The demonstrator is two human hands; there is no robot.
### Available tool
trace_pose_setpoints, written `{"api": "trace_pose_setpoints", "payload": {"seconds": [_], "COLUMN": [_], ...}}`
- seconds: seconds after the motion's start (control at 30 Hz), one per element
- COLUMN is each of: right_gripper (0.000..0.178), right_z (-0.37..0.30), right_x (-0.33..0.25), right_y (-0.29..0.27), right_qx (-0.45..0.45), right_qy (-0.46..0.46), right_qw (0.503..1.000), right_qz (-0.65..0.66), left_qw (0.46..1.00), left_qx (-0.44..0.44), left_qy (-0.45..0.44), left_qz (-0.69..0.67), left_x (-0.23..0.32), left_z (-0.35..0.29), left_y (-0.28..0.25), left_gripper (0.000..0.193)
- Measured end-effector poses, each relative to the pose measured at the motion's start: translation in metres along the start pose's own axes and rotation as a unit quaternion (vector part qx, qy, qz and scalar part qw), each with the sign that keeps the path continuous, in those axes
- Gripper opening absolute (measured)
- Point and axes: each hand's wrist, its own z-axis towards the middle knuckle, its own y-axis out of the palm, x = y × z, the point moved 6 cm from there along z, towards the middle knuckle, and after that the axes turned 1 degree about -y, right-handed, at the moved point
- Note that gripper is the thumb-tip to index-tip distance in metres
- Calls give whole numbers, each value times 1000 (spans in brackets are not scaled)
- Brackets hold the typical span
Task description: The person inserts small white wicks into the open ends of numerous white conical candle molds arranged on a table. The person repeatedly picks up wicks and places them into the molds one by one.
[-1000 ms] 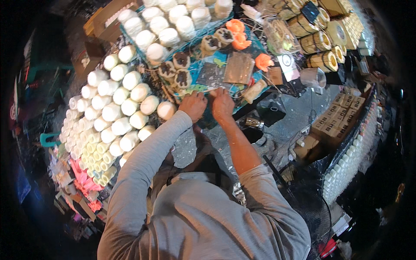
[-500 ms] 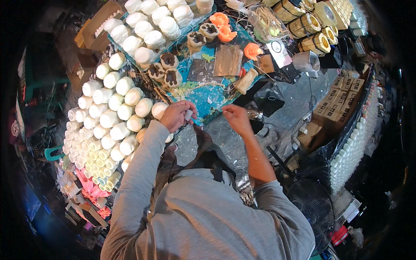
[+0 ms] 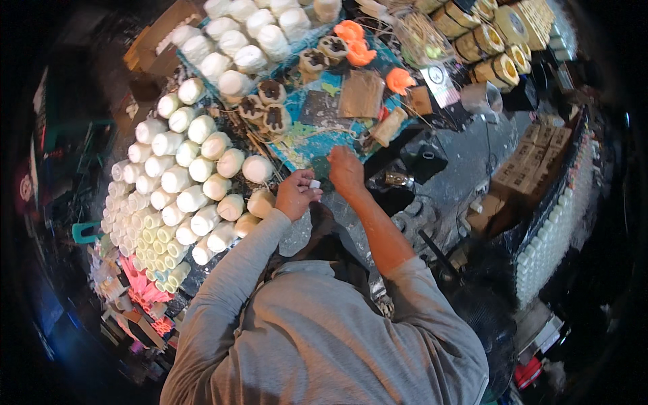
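My left hand (image 3: 295, 196) pinches a small white piece (image 3: 314, 183) between thumb and fingers, just in front of my chest. My right hand (image 3: 345, 170) is beside it, knuckles up and fingers curled at the near edge of a blue paint-splashed mat (image 3: 307, 145). I cannot see what, if anything, is under those fingers. The two hands almost touch. A white cylinder (image 3: 258, 169) lies just left of my left hand. Several brown-topped round pieces (image 3: 273, 118) sit on the mat's far left.
Rows of white cylinders (image 3: 182, 182) fill the left side and the far end (image 3: 250, 34). Orange pieces (image 3: 358, 42), a brown card (image 3: 361, 94), yellow tape rolls (image 3: 496, 40), cardboard boxes (image 3: 533, 158) and pink items (image 3: 138, 287) surround the mat.
Both hands have drawn back from the middle of the mat toward my body and come together. The small white piece now shows in my left hand.
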Motion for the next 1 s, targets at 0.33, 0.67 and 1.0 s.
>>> {"api": "trace_pose_setpoints", "payload": {"seconds": [0.33, 0.67, 1.0], "right_gripper": [37, 29, 57], "right_z": [-80, 27, 117], "right_x": [-35, -38, -132], "right_y": [23, 9, 31], "right_qx": [-187, -131, -119], "right_qy": [433, 217, 70], "right_qw": [472, 812, 988], "right_qz": [744, 526, -62], "left_qw": [816, 778, 770], "left_qx": [42, 282, 225], "left_qy": [376, 319, 142], "left_qz": [438, 462, 580], "left_x": [70, 133, 172], "left_z": [-53, -27, 75], "left_y": [38, -69, -113], "left_gripper": [18, 55, 84]}}
